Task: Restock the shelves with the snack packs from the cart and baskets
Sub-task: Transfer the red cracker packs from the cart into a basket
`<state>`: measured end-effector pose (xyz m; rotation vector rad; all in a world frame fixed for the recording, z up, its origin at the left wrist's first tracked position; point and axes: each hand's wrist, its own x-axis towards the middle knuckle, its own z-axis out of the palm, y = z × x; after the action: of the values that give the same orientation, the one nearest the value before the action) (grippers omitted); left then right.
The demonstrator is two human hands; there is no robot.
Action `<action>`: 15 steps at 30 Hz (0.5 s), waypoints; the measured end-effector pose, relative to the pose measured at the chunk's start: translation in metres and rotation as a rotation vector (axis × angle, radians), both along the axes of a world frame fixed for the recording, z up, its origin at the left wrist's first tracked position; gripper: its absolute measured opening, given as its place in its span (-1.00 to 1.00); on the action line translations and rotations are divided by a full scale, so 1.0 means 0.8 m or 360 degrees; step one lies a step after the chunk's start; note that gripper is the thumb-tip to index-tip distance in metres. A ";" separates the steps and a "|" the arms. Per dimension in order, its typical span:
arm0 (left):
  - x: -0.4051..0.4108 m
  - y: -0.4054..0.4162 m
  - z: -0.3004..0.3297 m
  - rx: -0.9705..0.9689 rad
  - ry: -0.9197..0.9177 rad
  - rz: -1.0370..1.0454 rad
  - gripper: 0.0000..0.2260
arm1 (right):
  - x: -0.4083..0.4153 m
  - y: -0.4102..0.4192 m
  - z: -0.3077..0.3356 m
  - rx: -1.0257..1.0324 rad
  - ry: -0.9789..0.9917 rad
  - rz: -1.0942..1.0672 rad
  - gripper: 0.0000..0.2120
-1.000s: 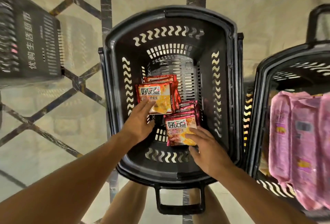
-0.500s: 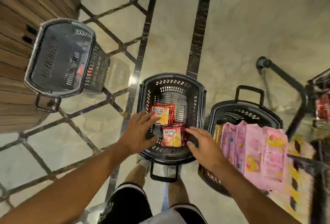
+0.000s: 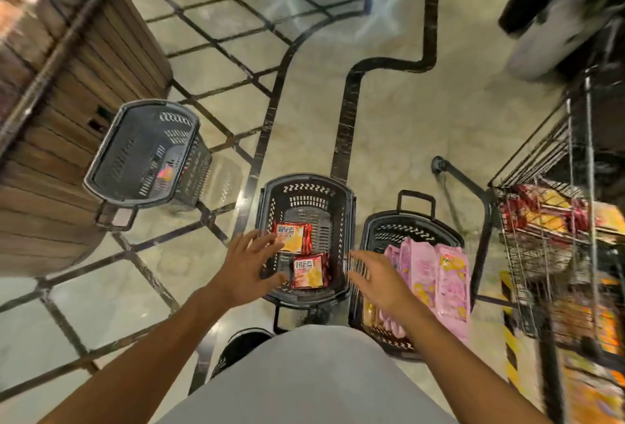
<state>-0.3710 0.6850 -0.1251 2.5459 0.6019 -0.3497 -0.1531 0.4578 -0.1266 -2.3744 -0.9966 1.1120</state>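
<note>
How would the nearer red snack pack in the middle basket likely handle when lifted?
The nearer red snack pack looks like glossy film wrap, so probably a bit slippery. It lies flat on a small stack, so it is likely light and unlikely to roll. Both hands, left and right, hover open, holding nothing.

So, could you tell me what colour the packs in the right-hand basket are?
Pink packs, clearest in the head view.

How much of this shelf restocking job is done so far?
The left basket looks almost emptied. Both hands, left hand and right hand, hold nothing. Left: red snack packs in the middle basket, pink packs, and the cart.
</note>
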 end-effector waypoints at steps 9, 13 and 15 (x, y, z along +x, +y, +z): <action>-0.074 -0.044 0.046 0.0082 0.0136 -0.0033 -0.12 | -0.078 -0.046 0.039 0.0056 -0.0160 -0.0015 -0.53; -0.100 -0.066 0.058 0.0050 0.0145 -0.0141 -0.11 | -0.118 -0.088 0.052 0.0062 -0.0190 -0.0031 -0.52; -0.102 -0.080 0.060 0.0053 0.0192 -0.0236 -0.09 | -0.128 -0.117 0.059 0.0069 -0.0192 -0.0107 -0.53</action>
<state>-0.4528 0.6213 -0.0774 2.6228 0.4669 -0.5530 -0.2554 0.3642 -0.0792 -2.4454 -0.9623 0.9231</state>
